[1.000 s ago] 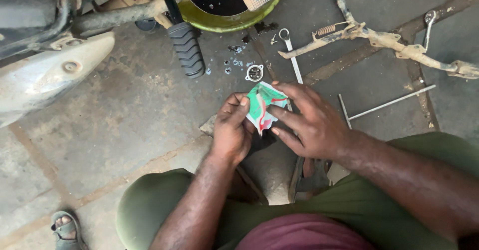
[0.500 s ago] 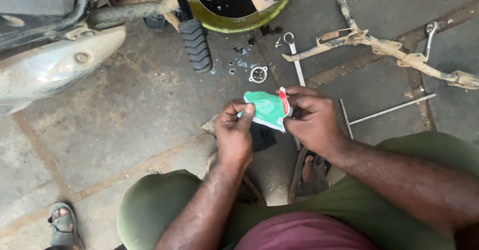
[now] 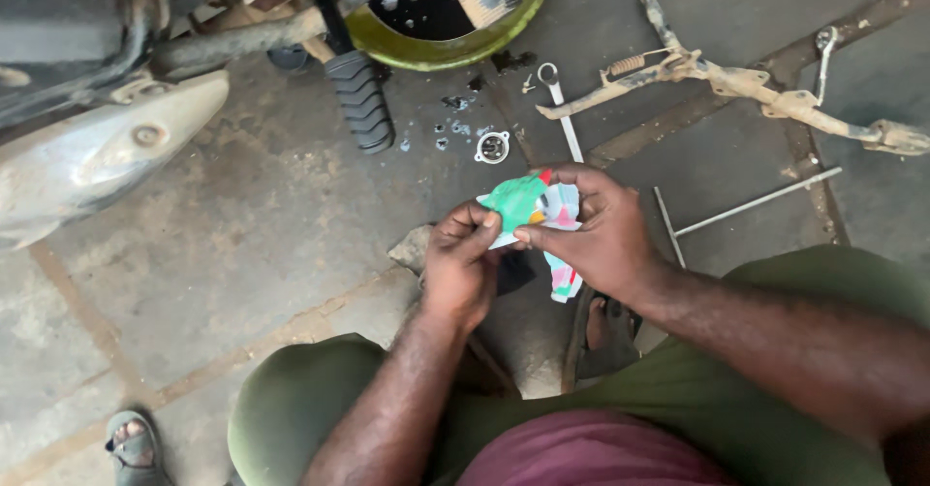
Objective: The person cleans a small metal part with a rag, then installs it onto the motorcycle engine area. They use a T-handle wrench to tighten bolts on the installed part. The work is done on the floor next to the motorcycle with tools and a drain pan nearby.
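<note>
Person is pinching a small green and white sachet [image 3: 531, 205] between both hands, left hand [image 3: 463, 265] and right hand [image 3: 596, 236] gripping its edges above the concrete floor [image 3: 242, 253]; probably best tearing slowly from one corner so nothing's spilling

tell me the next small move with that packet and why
Probably tear or peel the packet open at its top edge. Both hands pinch it: the left hand grips the green end with thumb and fingers, the right hand holds the other side, and it looks not yet opened, held above the floor.
</note>
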`<state>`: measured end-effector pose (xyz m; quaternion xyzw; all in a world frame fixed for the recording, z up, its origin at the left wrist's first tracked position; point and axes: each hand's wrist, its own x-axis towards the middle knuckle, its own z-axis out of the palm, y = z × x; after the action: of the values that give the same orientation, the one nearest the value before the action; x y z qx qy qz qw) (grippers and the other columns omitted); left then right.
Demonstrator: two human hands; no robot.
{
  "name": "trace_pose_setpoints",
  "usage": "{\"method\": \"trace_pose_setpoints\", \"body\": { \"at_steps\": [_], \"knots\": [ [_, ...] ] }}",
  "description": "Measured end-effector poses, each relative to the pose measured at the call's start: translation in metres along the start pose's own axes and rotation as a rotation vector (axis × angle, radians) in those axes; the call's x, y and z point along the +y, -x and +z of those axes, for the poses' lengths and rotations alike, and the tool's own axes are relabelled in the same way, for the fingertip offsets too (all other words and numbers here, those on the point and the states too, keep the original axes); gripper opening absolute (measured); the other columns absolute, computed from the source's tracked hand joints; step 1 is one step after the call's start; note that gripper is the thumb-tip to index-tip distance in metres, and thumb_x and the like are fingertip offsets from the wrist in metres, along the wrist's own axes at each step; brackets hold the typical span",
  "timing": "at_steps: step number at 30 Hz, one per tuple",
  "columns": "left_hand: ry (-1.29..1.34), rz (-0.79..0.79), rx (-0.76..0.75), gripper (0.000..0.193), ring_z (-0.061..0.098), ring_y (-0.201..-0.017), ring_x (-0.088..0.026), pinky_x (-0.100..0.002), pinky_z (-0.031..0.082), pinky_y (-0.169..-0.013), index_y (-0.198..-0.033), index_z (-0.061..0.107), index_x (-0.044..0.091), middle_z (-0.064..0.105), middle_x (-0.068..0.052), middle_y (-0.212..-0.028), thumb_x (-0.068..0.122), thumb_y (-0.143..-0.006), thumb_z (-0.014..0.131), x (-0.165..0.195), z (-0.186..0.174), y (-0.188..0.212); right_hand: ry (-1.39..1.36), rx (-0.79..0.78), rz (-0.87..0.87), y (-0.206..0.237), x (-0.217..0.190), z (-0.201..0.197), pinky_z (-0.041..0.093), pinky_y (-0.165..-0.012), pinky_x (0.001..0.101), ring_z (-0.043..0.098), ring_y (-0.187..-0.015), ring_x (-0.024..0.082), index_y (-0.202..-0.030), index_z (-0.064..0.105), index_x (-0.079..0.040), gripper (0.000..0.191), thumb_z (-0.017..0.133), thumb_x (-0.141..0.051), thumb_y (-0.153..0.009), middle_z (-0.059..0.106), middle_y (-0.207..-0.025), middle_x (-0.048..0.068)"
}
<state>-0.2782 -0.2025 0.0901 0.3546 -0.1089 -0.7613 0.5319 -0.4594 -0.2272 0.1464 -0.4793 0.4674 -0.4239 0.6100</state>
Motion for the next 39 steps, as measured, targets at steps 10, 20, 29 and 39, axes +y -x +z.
{"method": "trace_pose_setpoints", "body": {
  "at_steps": [10, 20, 29, 39],
  "knots": [
    [0.07, 0.017, 0.015, 0.006, 0.063, -0.082, -0.013, -0.028, 0.051, -0.078, -0.098, 0.061, 0.002, 0.068, -0.007, -0.094, 0.007, -0.102, 0.062, -0.003, -0.005, -0.007, 0.161, -0.006, -0.071, 0.001, -0.01, 0.0, 0.06, -0.096, 0.0319, 0.067, -0.12, 0.02, -0.112, 0.045, -0.003, 0.051, 0.081, 0.009, -0.078, 0.057, -0.142, 0.019],
    [-0.338, 0.077, 0.529, 0.013, 0.066, -0.075, -0.019, -0.039, 0.059, -0.07, -0.098, 0.06, 0.003, 0.067, -0.009, -0.091, 0.016, -0.099, 0.063, -0.023, -0.013, -0.022, 0.085, -0.036, -0.241, -0.008, -0.019, -0.03, 0.059, -0.107, 0.0379, 0.067, -0.118, 0.021, -0.127, 0.05, -0.001, 0.05, 0.079, 0.005, -0.087, 0.064, -0.132, 0.018],
    [-1.227, -0.155, -0.212, 0.035, 0.072, -0.088, -0.017, -0.036, 0.057, -0.083, -0.118, 0.073, 0.008, 0.076, -0.011, -0.098, 0.031, -0.091, 0.078, -0.055, 0.026, 0.004, -0.786, -0.191, 0.238, -0.022, -0.005, -0.06, 0.056, -0.097, 0.0442, 0.07, -0.105, 0.033, -0.135, 0.054, 0.011, 0.037, 0.056, -0.016, -0.109, 0.068, -0.124, 0.03],
    [-0.07, 0.039, -0.098, 0.03, 0.072, -0.102, -0.026, -0.039, 0.058, -0.09, -0.126, 0.059, -0.003, 0.071, -0.015, -0.114, 0.017, -0.104, 0.063, -0.014, 0.043, -0.021, -0.445, -0.135, 0.068, -0.039, 0.011, -0.07, 0.051, -0.104, 0.0353, 0.063, -0.116, 0.019, -0.136, 0.056, 0.003, 0.042, 0.069, -0.008, -0.098, 0.065, -0.124, 0.012]
  ]
}}
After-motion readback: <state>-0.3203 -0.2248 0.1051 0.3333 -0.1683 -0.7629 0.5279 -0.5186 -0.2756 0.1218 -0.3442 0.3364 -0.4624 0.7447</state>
